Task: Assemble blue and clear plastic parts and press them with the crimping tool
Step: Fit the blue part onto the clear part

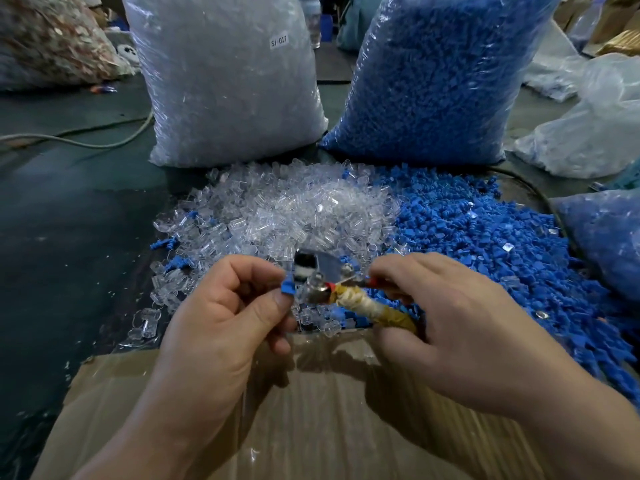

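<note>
1. Left grip [221, 317] pinches the blue part [287, 289] just beside the head of the crimping tool [322, 268]; right grip [450, 317] curls round its taped handle [377, 310].
2. Likely risk: if squeezed while misaligned, the part slips or a fingertip gets nipped.

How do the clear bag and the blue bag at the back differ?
The clear bag is packed with clear parts; the blue bag with blue ones. The clear bag stands on the left behind the clear pile, the blue bag on the right behind the blue pile. The clear bag bears a white label; no label shows on the blue bag. Both are full, see-through plastic sacks standing upright.
</note>
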Demonstrator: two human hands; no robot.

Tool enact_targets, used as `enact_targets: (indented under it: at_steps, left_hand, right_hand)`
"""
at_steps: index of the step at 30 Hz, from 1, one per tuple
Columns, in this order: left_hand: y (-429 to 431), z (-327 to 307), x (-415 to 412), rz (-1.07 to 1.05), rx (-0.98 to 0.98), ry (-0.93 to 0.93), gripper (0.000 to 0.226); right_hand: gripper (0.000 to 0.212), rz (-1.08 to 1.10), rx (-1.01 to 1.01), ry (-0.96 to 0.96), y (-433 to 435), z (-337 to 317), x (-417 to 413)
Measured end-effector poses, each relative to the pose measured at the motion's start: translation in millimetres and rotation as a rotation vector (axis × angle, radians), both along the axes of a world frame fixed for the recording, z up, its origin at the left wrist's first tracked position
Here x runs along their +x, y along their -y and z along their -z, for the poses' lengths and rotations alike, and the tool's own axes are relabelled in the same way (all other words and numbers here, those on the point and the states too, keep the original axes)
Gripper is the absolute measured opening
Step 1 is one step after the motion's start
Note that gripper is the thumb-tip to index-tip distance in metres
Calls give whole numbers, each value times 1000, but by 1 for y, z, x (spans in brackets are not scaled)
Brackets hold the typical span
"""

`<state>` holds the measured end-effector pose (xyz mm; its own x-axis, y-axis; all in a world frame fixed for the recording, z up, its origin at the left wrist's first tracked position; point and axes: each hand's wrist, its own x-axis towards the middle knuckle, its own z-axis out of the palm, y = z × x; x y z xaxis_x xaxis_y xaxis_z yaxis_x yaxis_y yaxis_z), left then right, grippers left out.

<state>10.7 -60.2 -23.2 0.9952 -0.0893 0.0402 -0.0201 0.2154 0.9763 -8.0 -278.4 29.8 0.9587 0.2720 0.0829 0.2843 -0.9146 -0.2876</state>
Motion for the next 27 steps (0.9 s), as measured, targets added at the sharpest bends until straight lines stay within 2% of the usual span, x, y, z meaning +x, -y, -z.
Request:
enact_targets:
  at_steps: [5, 16, 27]
  left_hand:
    - [-1, -2, 3, -5, 50, 87, 13]
    - [5, -10, -1, -17, -4, 49, 14]
    - [-1, -7, -1, -19, 72, 133, 14]
  right_hand:
    - [55, -43, 18, -14, -1, 1, 0]
    - [52, -38, -52, -16, -9, 7, 2]
    - [41, -13, -11, -20, -9, 1, -2]
